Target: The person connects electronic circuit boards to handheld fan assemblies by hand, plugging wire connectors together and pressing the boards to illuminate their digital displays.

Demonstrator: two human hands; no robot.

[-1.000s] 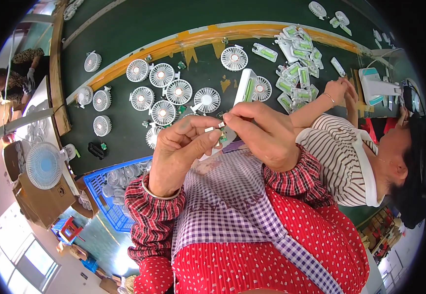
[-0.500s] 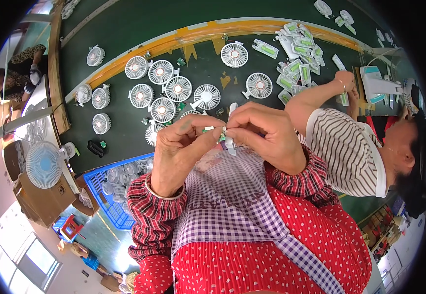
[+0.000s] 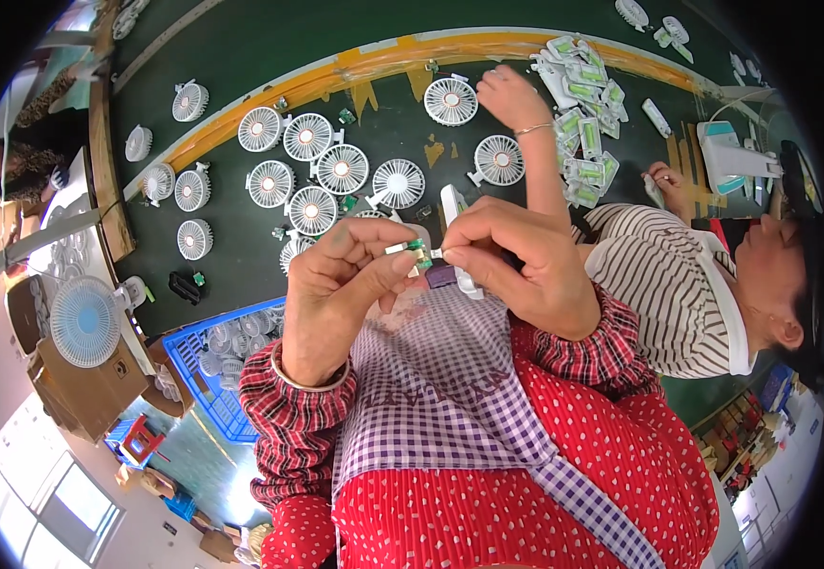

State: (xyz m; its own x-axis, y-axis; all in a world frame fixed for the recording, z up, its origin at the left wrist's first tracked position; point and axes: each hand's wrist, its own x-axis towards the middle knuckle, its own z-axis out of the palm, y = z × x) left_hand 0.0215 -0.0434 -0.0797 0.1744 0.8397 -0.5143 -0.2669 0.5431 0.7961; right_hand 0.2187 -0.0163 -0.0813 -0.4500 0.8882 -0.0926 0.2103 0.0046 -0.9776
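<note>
Head view is filled by a dark green desk crossed by a yellow-orange stripe, with white round fan heads scattered over it. Green-and-white flat packets are heaped at its upper right. A blue crate is seen below the desk's edge. A small green-tipped part is pinched between the left hand and right hand, above a checked apron.

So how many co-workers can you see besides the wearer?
2. A person in a striped shirt at the right, reaching over the green table; a second person at the far left edge. Others may be hidden.
</note>
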